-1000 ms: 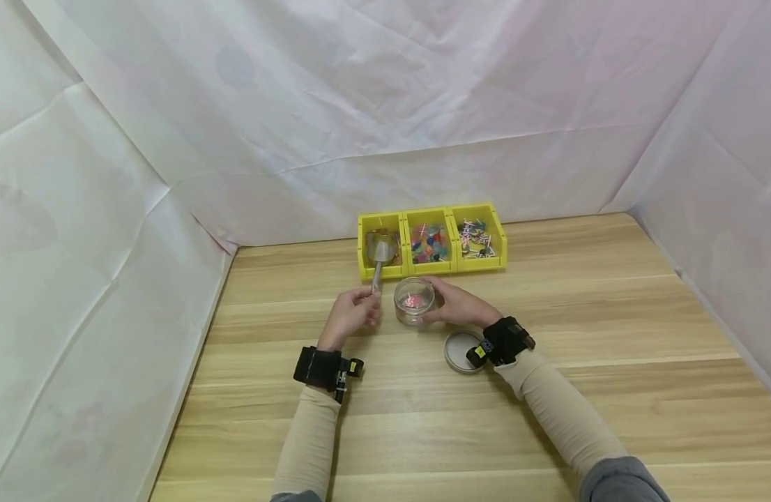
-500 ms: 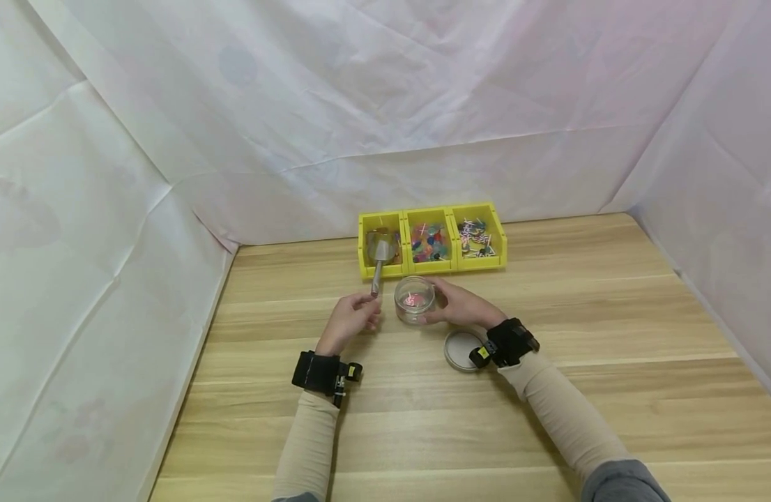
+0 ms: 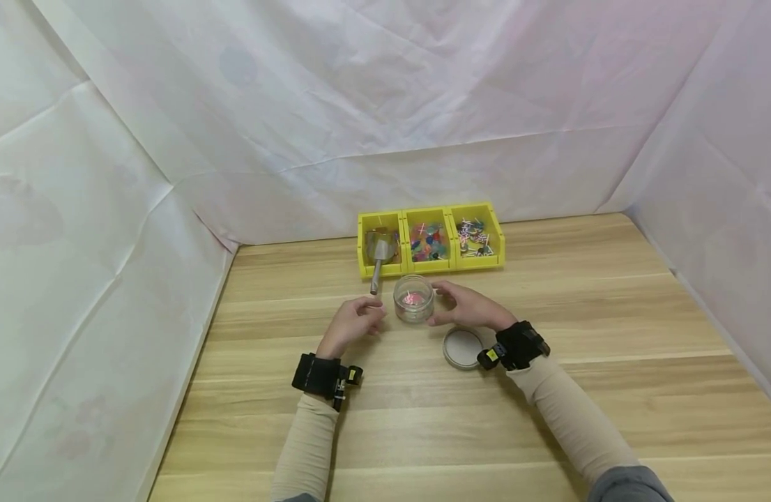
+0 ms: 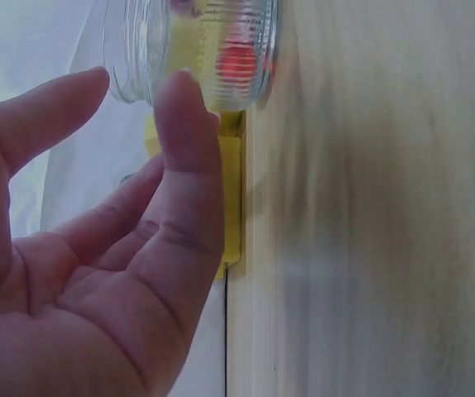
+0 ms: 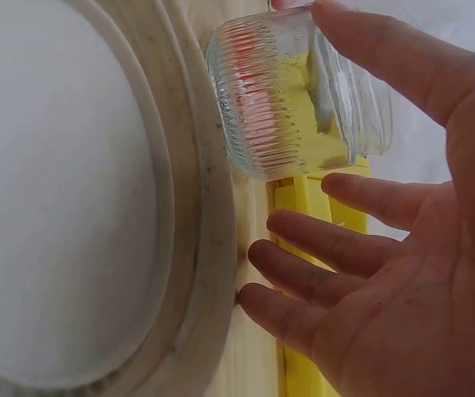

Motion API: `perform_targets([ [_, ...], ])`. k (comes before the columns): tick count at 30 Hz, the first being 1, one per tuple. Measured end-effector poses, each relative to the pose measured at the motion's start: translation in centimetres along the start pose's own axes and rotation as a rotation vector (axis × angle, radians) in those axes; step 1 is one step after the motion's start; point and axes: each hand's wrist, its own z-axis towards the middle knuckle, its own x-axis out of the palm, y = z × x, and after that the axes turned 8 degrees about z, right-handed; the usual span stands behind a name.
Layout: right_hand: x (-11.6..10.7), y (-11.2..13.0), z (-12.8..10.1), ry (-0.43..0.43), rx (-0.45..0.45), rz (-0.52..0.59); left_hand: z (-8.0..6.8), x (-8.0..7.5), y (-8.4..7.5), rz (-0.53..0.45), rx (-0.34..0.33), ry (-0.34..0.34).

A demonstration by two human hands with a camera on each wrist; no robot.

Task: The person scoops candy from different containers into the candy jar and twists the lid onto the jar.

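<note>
A small ribbed glass jar (image 3: 414, 300) with something pink inside stands open on the wooden table (image 3: 423, 418). My left hand (image 3: 362, 317) hovers just left of it, fingers (image 4: 184, 141) straight and holding nothing. A metal scoop (image 3: 377, 261) lies free, its bowl in the left yellow bin (image 3: 361, 244) and its handle pointing at my left hand. My right hand (image 3: 454, 301) is open at the jar's right side; its thumb (image 5: 386, 58) is close to the jar (image 5: 287, 99), and I cannot tell whether it touches. The jar's lid (image 3: 462, 347) lies flat by my right wrist.
Three joined yellow bins sit behind the jar; the middle bin (image 3: 429, 242) and right bin (image 3: 479, 237) hold several small colourful pieces. White sheeting walls the table at the back and both sides. Bare wood stretches toward me.
My left hand has let go of the scoop handle and drawn back a little. My right hand has loosened from the jar and shifted slightly right.
</note>
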Motion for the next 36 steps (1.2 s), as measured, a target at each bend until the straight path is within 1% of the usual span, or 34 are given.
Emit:
perform_targets([
  [2,0.0,0.1,-0.4,-0.003,-0.002,-0.022,0.0,0.2,-0.1,0.012,-0.001,0.000],
  [3,0.0,0.0,-0.5,-0.003,-0.007,-0.032,0.2,0.3,0.3,0.016,0.000,0.000],
  [6,0.0,0.0,-1.1,-0.004,-0.023,-0.050,0.1,0.7,0.2,0.035,0.008,-0.003],
  [9,0.1,-0.2,-1.6,0.000,-0.027,-0.060,0.1,1.0,0.2,0.028,0.023,0.001],
  [12,0.1,-0.4,-2.1,0.004,-0.015,-0.073,0.1,1.4,0.2,0.000,0.040,0.014],
  [15,0.0,-0.5,-2.7,0.007,0.005,-0.085,0.2,1.9,0.2,0.000,0.061,0.021],
  [19,-0.1,-0.6,-3.5,0.021,-0.002,-0.103,0.2,2.3,0.0,0.060,0.086,-0.002],
  [22,-0.1,-0.6,-4.1,0.025,-0.003,-0.118,0.2,2.7,-0.3,0.092,0.075,-0.017],
  [24,0.0,-0.5,-4.5,0.020,0.013,-0.122,0.3,2.9,-0.4,0.096,0.067,-0.019],
  [27,0.2,-0.3,-4.9,0.018,0.026,-0.132,0.5,3.2,-0.7,0.089,0.066,-0.016],
  [33,0.3,-0.2,-5.2,0.041,0.008,-0.187,1.3,3.8,-1.2,0.110,0.111,-0.030],
  [36,0.4,-0.2,-5.2,0.049,0.039,-0.210,1.6,4.2,-1.5,0.118,0.124,-0.034],
])
